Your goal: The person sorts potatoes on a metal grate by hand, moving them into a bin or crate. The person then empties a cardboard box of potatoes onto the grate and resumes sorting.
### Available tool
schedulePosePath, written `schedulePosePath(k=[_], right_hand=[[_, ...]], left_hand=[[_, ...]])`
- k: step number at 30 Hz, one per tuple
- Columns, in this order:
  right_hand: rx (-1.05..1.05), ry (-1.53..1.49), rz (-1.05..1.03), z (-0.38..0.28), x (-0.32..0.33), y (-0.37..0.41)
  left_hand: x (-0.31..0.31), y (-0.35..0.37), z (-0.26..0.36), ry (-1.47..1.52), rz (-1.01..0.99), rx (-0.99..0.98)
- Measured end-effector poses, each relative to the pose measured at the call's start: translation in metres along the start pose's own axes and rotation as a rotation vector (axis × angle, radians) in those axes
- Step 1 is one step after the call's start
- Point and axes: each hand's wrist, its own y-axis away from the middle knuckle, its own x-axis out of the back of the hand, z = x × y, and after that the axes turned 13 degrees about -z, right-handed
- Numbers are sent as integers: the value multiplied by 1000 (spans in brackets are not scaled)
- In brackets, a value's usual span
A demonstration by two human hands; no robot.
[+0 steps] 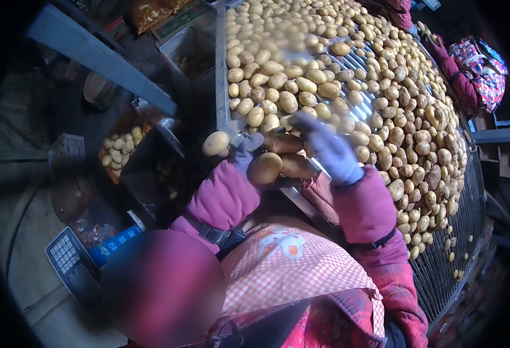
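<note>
My left hand (245, 153), in a purple glove, is curled beside a cluster of potatoes at the lower edge of the sorting table. In the cluster, a round potato (265, 168) is nearest to me, beside a longer potato (299, 166) and a brownish potato (284, 142). A pale potato (215, 143) sits on the outer side of this hand. My right hand (331, 149), gloved and slightly blurred, is on the other side of the cluster, fingers stretched out and apart over the table's near edge. The left fingers are partly hidden.
Potatoes cover much of the slatted sorting table (440, 272), which has a metal side rail (222, 75). At left are a crate of potatoes (121, 148), a dark bin (156, 168) and a keypad device (69, 261). Another person's sleeve (463, 87) shows across the table.
</note>
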Motion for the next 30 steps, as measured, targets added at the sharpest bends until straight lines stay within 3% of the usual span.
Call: schedulePosePath(k=[1,2,3,5,6,7,8,9,11,12,13,14,15,18,19,21,23,24,25,27,28,29,30], right_hand=[[56,1,101,17,21,-1],[-5,-38,241,20,31,2],[-86,71,350,36,38,2],[-55,931,87,60,58,7],[-70,1109,79,74,48,2],[-84,1284,70,84,35,-5],[-136,1417,62,91,27,-10],[-131,1413,58,82,19,-18],[-529,1515,-60,57,9,-34],[-654,1537,-188,57,15,-46],[-645,1542,-183,59,18,-47],[-695,1408,-207,65,22,-47],[-737,1273,-234,68,26,-49],[-547,1161,-151,95,39,-29],[-433,1087,-82,113,44,-27],[-451,1132,-56,115,38,-28],[-479,653,188,105,36,-29],[-356,125,236,92,32,-32],[-212,-252,126,92,40,-34],[-351,-388,117,58,43,-21],[-205,-637,52,66,41,-18],[-56,-887,-26,76,37,-16],[-51,-900,-40,66,34,-13]], left_hand=[[4,2,2,-494,-147,-97],[-16,13,15,-564,33,12],[-37,16,28,39,89,69],[-18,25,29,125,151,80],[-13,30,23,124,153,76],[-10,36,18,-92,150,29],[-7,42,15,-309,147,-16],[-12,42,22,-311,153,-17],[-29,40,40,334,211,71],[-24,42,34,331,210,72],[-16,43,24,-11,155,22],[-10,46,19,-355,104,-31],[-14,48,25,-368,111,-40],[-33,45,41,200,230,47],[-30,44,38,196,230,36],[-22,40,33,20,109,-13],[-30,40,30,46,181,5],[-37,37,31,82,250,27],[-45,29,35,-217,289,151],[-67,16,37,-150,124,162],[-73,13,38,-89,1,150],[-72,11,35,-97,10,156],[-66,11,28,-136,6,120]])
